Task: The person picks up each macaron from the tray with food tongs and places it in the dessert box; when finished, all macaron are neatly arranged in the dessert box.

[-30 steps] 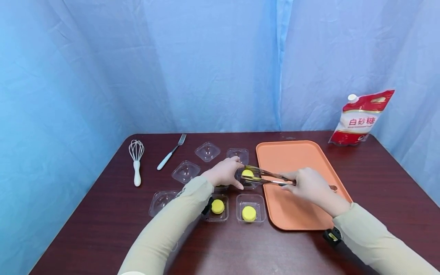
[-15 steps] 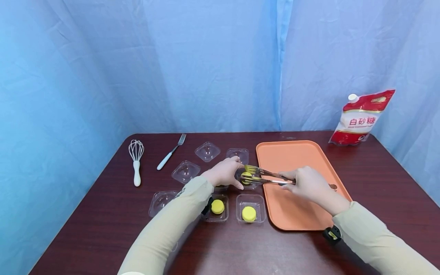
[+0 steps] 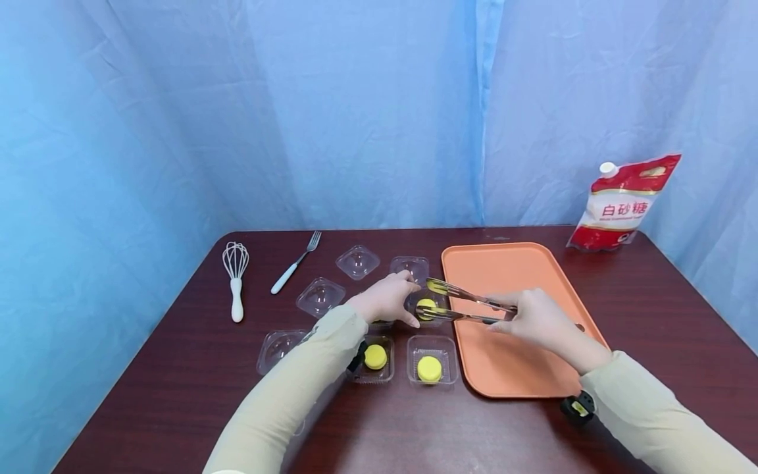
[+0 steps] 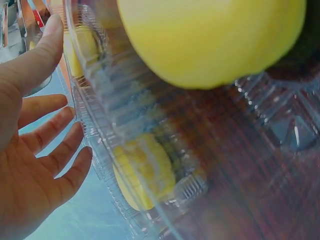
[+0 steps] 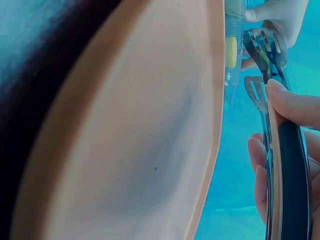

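In the head view my right hand [image 3: 535, 321] holds metal tongs [image 3: 474, 319] over the edge of the tray. The tongs' slotted ends stand apart above a yellow macaron [image 3: 426, 308], which sits in a clear plastic box [image 3: 441, 317]. My left hand [image 3: 387, 297] is at that box's left side, thumb and fingers spread. The left wrist view shows those fingers [image 4: 55, 135] loosely extended by the boxes' walls; whether they touch is unclear. Nearer me, two more clear boxes hold one yellow macaron [image 3: 429, 368] and another macaron [image 3: 375, 357]. Another box is partly hidden under my left hand.
An orange tray [image 3: 503, 263] lies under my right hand. Several clear lids [image 3: 320, 296] are spread at the left and back. A whisk [image 3: 236, 283] and a fork [image 3: 296, 262] lie far left. A red-and-white sugar bag [image 3: 622, 204] stands at the back right.
The tongs' ends, close around the macaron half a second ago, have spread apart, leaving it in the box. My right hand has shifted slightly right; my left hand has hardly moved.
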Demonstrator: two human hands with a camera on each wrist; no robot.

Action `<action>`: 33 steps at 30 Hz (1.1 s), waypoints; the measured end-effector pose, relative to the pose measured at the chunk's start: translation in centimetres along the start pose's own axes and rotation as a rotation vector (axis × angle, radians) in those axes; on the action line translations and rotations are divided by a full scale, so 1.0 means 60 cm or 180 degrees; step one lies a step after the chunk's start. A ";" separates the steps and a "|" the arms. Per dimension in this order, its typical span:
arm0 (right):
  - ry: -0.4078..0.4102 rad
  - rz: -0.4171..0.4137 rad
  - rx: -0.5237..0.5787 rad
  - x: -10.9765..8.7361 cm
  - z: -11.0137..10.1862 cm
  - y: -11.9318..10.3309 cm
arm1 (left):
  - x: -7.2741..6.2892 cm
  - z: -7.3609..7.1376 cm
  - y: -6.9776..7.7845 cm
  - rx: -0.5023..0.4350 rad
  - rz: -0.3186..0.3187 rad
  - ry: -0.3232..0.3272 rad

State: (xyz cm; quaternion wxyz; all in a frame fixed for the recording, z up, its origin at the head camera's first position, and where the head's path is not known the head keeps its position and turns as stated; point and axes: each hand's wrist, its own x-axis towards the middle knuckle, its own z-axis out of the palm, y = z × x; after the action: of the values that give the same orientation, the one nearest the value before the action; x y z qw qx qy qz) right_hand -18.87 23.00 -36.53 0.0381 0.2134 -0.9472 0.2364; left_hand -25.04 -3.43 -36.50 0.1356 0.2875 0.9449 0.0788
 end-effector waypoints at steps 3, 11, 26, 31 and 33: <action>0.0019 0.0035 0.0147 -0.003 -0.002 0.004 | -0.002 0.000 0.000 0.0030 -0.0019 -0.0013; 0.0013 0.0284 0.0519 -0.010 -0.022 0.016 | -0.006 0.000 0.000 -0.0138 0.0009 -0.0010; -0.0021 0.0724 0.0979 -0.038 -0.065 0.065 | -0.029 -0.023 -0.011 -0.0297 0.0299 0.0355; -0.0103 0.0930 0.0942 -0.059 -0.081 0.091 | -0.048 -0.028 -0.013 -0.0290 0.0358 0.0533; -0.0163 0.1036 0.0950 -0.068 -0.088 0.104 | -0.057 -0.028 -0.016 -0.0344 0.0357 0.0610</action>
State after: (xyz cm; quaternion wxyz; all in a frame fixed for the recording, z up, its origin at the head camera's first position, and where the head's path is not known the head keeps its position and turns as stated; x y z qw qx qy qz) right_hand -17.99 31.98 -35.27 -0.0566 0.0669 -0.9243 0.3714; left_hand -23.32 -6.28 -34.37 0.0554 0.3233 0.9303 0.1641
